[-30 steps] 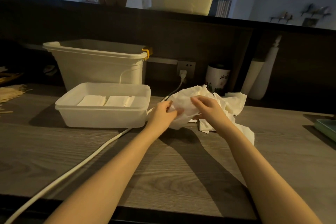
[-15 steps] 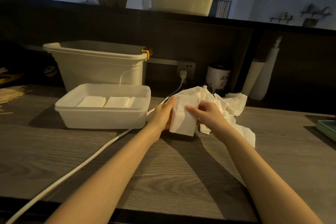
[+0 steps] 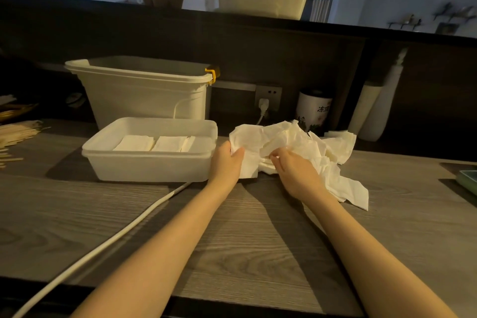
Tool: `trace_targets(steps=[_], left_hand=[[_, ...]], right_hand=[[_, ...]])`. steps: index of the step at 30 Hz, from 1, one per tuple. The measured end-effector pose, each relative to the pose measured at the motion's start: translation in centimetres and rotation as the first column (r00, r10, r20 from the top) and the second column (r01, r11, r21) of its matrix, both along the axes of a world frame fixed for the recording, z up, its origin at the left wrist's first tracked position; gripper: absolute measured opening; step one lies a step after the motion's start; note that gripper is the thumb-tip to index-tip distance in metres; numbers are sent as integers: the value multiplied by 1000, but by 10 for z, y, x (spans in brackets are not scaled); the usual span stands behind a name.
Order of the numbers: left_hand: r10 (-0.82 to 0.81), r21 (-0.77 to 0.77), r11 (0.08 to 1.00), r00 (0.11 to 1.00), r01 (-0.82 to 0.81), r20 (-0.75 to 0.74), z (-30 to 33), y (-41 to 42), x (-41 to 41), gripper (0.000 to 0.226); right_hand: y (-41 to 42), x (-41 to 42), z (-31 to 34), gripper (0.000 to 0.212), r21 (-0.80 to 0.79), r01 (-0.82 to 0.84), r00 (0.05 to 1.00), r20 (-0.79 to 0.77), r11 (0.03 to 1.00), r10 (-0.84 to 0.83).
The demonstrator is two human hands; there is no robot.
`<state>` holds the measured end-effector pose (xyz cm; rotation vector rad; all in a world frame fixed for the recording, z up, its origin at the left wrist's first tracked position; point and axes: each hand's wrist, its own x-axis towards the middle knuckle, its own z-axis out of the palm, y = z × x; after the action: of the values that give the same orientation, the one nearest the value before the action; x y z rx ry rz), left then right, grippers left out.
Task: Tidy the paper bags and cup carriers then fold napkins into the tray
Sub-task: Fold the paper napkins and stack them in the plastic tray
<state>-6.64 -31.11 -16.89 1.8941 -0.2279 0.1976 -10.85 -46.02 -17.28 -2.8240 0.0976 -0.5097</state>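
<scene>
At far left, a bundle of wooden sticks (image 3: 18, 130) lies on the wood-grain desk (image 3: 258, 240). A white cable (image 3: 103, 248) runs diagonally across the desk from the near left edge toward the wall socket (image 3: 268, 94). Behind it stands a large white bin (image 3: 144, 93) with a yellow clip on its rim. In front of the bin sits the white tray (image 3: 152, 162), holding folded napkins (image 3: 154, 143) laid side by side on its floor.

Just right of the tray, the left hand (image 3: 225, 162) pinches the left edge of a napkin (image 3: 247, 160) between thumb and curled fingers (image 3: 238, 152). The right hand (image 3: 296, 173) rests on the same sheet, fingers curled and gripping its crumpled paper at the middle. That napkin belongs to a loose pile of unfolded napkins (image 3: 322, 147) heaped on the desk, spreading right of the hands and toward the near right.

Behind the pile stands a white canister (image 3: 313, 108) with dark printed characters; further right, two pale cylindrical objects (image 3: 374, 111) lean against the dark back panel. A green-edged object (image 3: 468, 181) shows at the far right edge.
</scene>
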Motion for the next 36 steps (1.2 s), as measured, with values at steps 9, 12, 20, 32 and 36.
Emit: trace_targets(steps=[9, 12, 20, 32, 36], left_hand=[[8, 1, 1000, 1000, -8, -15, -3, 0, 2, 10], [10, -13, 1000, 1000, -11, -14, -1, -1, 0, 9], [37, 36, 999, 999, -36, -18, -8, -3, -1, 17], [-203, -416, 909, 886, 13, -418, 5, -6, -11, 41], [-446, -673, 737, 792, 62, -417, 10, -7, -16, 40]], right_hand=[[-6, 3, -2, 24, -176, -63, 996, 55, 982, 73], [-6, 3, 0, 20, -99, -26, 990, 138, 995, 39], [-7, -12, 25, 14, 678, -42, 954, 246, 733, -173], [-5, -23, 43, 30, 1000, -2, 999, 3, 29, -54], [7, -18, 32, 25, 979, 94, 992, -76, 180, -106]])
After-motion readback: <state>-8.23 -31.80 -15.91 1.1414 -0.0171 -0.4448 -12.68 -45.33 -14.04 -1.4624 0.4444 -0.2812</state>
